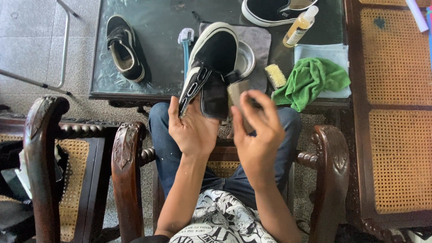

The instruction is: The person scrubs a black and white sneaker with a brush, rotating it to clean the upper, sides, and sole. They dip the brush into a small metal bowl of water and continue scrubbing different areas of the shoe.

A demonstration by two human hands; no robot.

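My left hand (193,128) holds a black shoe with a white sole (211,67) by its heel end, toe pointing away over the glass table (157,36). My right hand (258,123) is raised beside the shoe's opening, fingers curled apart, the fingertips close to the shoe's black strap. I cannot tell whether they touch it. A round metal bowl (246,58) sits on a grey cloth (261,40) just behind the shoe.
On the table lie a second black shoe (123,47), a third shoe (270,11) at the far edge, a blue-handled brush (186,40), a yellow brush (275,75), a green cloth (312,81) and a bottle of yellow liquid (299,27). Carved wooden chair arms (128,153) flank my knees.
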